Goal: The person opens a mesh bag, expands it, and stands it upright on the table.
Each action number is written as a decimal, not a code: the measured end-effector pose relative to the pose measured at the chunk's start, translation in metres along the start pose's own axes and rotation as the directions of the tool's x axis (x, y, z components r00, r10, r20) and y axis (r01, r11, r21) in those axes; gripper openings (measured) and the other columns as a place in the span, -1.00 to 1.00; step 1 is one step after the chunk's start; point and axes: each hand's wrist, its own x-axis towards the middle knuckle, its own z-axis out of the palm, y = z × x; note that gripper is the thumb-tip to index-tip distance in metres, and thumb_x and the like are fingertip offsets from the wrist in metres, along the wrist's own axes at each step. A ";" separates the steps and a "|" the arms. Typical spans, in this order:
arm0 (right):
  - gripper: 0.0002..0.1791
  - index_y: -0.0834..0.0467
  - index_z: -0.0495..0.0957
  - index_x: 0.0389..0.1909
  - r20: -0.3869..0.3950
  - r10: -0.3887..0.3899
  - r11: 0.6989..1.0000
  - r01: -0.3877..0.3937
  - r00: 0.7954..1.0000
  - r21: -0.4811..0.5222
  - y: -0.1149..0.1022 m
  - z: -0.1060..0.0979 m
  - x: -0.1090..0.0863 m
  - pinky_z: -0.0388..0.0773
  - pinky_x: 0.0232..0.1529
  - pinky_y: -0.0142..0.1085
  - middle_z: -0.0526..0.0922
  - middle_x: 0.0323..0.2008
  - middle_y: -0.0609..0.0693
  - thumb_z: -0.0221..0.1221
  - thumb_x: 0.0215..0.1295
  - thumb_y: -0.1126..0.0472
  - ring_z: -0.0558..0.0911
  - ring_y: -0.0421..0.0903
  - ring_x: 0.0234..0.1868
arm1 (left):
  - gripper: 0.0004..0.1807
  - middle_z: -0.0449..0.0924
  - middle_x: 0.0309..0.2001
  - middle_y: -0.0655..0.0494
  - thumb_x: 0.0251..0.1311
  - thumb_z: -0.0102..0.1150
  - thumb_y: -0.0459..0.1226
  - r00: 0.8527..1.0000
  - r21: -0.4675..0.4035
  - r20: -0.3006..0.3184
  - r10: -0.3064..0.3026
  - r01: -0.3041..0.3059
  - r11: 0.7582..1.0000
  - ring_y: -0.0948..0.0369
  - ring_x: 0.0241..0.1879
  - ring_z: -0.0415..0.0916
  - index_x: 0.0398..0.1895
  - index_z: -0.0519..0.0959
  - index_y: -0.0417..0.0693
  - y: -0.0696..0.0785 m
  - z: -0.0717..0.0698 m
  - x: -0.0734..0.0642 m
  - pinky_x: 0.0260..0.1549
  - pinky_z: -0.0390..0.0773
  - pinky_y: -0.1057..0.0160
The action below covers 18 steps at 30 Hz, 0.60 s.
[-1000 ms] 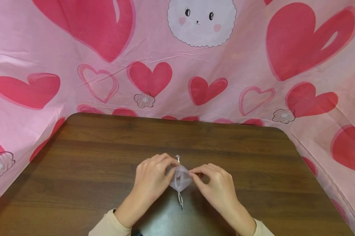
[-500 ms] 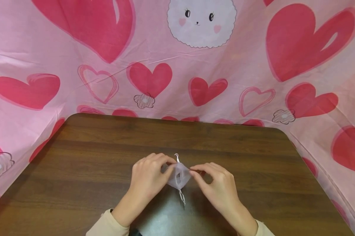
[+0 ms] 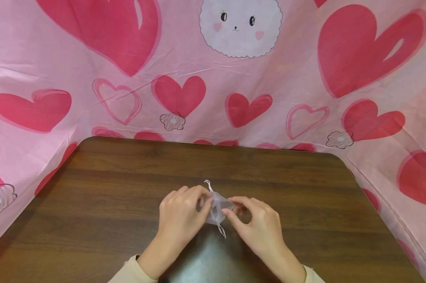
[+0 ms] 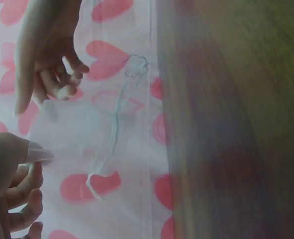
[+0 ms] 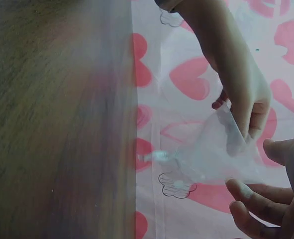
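A sheer white drawstring pouch [image 3: 217, 208] hangs between the two hands, its mouth spread and ribbon loops [image 3: 222, 231] sticking out at both ends. My left hand [image 3: 182, 212] pinches the pouch by its left side; in the left wrist view a fingertip shows through the thin fabric [image 4: 77, 127]. On the other side is my right hand [image 3: 259, 218], thumb and index finger apart at the pouch's edge. The right wrist view has the right hand's [image 5: 271, 199] fingertips beside the fabric, while the left hand's [image 5: 248, 109] fingers are partly veiled by it.
A dark brown wooden table [image 3: 128, 169] lies under the hands. Around its back and sides hangs a pink cloth [image 3: 287, 70] printed with red hearts and a white fluffy face. Beige sleeves [image 3: 133, 271] cover the forearms.
The right thumb and index finger have spread apart from their pinch at the pouch's edge. The pouch has turned a little, its upper ribbon swinging left and its lower one right.
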 end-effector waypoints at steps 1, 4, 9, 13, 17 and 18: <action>-0.75 -0.03 0.73 -0.28 0.009 0.010 1.000 -0.010 1.000 -0.009 0.000 0.000 -0.001 0.31 -0.58 -0.47 0.52 -0.58 -0.30 0.44 0.08 -0.05 0.45 -0.40 -0.55 | -0.81 0.40 -0.67 0.40 -0.16 0.50 -0.28 1.000 0.000 -0.009 0.011 -0.011 1.000 0.40 -0.68 0.24 -0.51 0.64 0.16 0.001 0.000 -0.001 -0.66 0.23 0.41; -0.81 -0.02 0.72 -0.30 0.026 0.025 0.999 -0.024 0.999 -0.021 -0.001 0.001 -0.001 0.31 -0.59 -0.47 0.53 -0.59 -0.30 0.47 0.06 0.06 0.44 -0.40 -0.56 | -0.77 0.44 -0.67 0.42 -0.17 0.51 -0.26 1.000 -0.005 0.002 0.009 -0.009 1.000 0.40 -0.68 0.25 -0.48 0.60 0.16 0.005 0.001 -0.002 -0.66 0.24 0.42; -0.80 0.00 0.73 -0.33 0.018 0.012 1.000 -0.011 1.000 -0.018 0.002 0.001 0.000 0.31 -0.60 -0.48 0.56 -0.58 -0.28 0.48 0.01 0.27 0.45 -0.35 -0.57 | -0.78 0.52 -0.60 0.44 -0.12 0.52 -0.17 0.990 -0.004 0.128 -0.055 0.056 0.998 0.39 -0.65 0.32 -0.41 0.63 0.19 0.005 0.000 -0.003 -0.65 0.30 0.41; -0.79 0.00 0.74 -0.34 0.021 0.003 1.000 -0.002 1.000 -0.020 0.005 0.001 0.001 0.29 -0.61 -0.48 0.58 -0.57 -0.27 0.47 0.00 0.32 0.47 -0.31 -0.58 | -0.80 0.50 -0.55 0.47 -0.11 0.53 -0.09 0.972 0.009 0.226 -0.069 0.068 0.998 0.40 -0.56 0.38 -0.40 0.68 0.23 0.003 0.001 -0.004 -0.62 0.35 0.39; -0.82 0.01 0.73 -0.36 0.030 -0.001 1.000 0.001 1.000 -0.013 0.007 0.002 0.001 0.38 -0.58 -0.42 0.60 -0.55 -0.27 0.45 0.02 0.32 0.52 -0.31 -0.54 | -0.81 0.47 -0.56 0.52 -0.09 0.51 -0.04 0.967 0.012 0.244 -0.070 0.069 0.998 0.41 -0.57 0.38 -0.39 0.69 0.25 0.003 0.003 -0.005 -0.61 0.35 0.38; -0.82 0.01 0.73 -0.36 0.029 -0.003 1.000 0.004 1.000 -0.011 0.007 0.002 0.001 0.40 -0.57 -0.41 0.60 -0.54 -0.27 0.45 0.02 0.32 0.52 -0.32 -0.53 | -0.82 0.48 -0.56 0.52 -0.08 0.50 -0.04 0.968 0.009 0.240 -0.070 0.070 0.998 0.41 -0.57 0.38 -0.39 0.70 0.26 0.003 0.003 -0.005 -0.61 0.35 0.38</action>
